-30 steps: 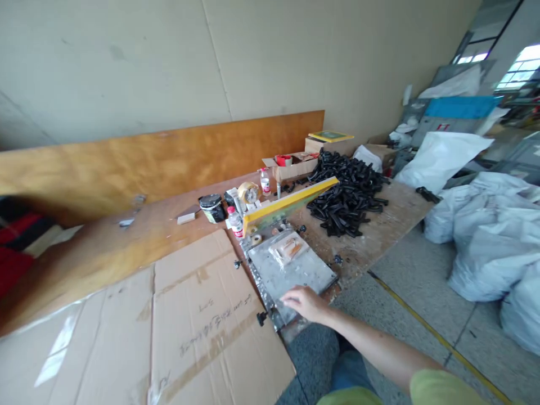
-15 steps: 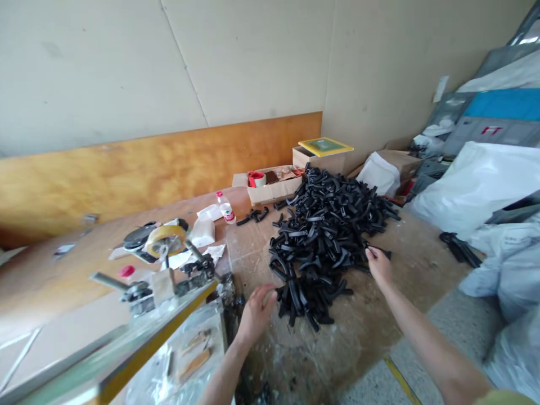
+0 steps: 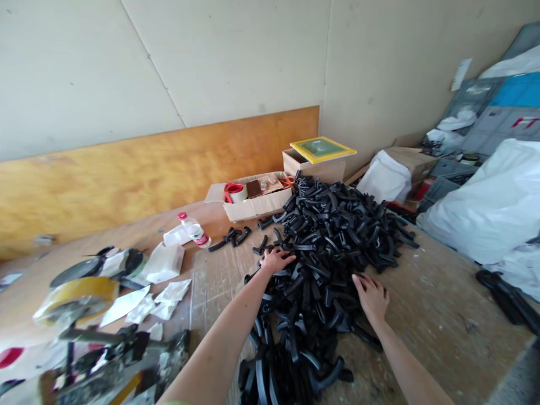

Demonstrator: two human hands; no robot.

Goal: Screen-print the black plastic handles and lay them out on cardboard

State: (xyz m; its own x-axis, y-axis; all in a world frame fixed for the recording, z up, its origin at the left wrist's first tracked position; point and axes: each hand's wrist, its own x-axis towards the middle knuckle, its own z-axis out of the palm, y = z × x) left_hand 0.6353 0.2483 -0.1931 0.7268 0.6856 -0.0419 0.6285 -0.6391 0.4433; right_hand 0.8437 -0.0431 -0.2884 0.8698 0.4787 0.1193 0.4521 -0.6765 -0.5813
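Observation:
A big heap of black curved plastic handle-like parts (image 3: 333,225) covers the middle of the worktable. My left hand (image 3: 276,261) reaches onto the heap's left side, fingers stretched out over the parts, with no part visibly gripped. At the right edge of the heap is my right hand (image 3: 372,297), thumb and fingers apart, touching or close beside the parts. Nearer to me, below both hands, more of the black parts (image 3: 291,360) lie in a denser bunch. A few loose parts (image 3: 231,238) rest to the left of the heap.
Behind the heap stand an open cardboard box (image 3: 257,205) with tape and a box under a yellow-framed screen (image 3: 323,149). A bottle (image 3: 196,232), a yellow tape roll (image 3: 76,298) and a metal clamp fixture (image 3: 122,349) are leftward. White sacks (image 3: 502,208) crowd the right.
My view has shifted closer to the heap. My left hand has moved forward onto the heap's left side. The right hand has opened and no longer pinches a black part.

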